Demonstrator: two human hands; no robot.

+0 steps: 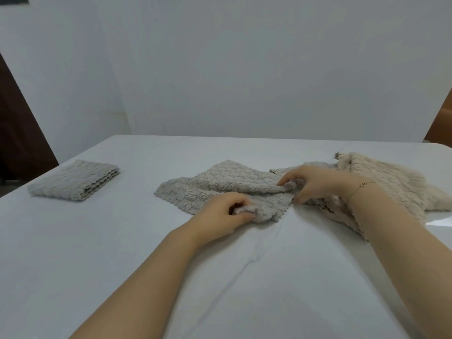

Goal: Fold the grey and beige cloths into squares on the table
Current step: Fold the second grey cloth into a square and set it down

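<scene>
A grey textured cloth (208, 185) lies partly spread in the middle of the table. My left hand (223, 215) pinches its near corner between thumb and fingers. My right hand (315, 183) grips the cloth's right corner, lifted slightly off the table. A heap of beige cloths (391, 182) lies crumpled to the right, partly under my right wrist, which wears a thin bracelet. At the far left sits a grey cloth folded into a square (74, 179).
The table (97, 253) is covered with a white sheet that has a crease running toward me from the grey cloth. A white wall stands behind the table's far edge. Dark brown surfaces show at the far left and right.
</scene>
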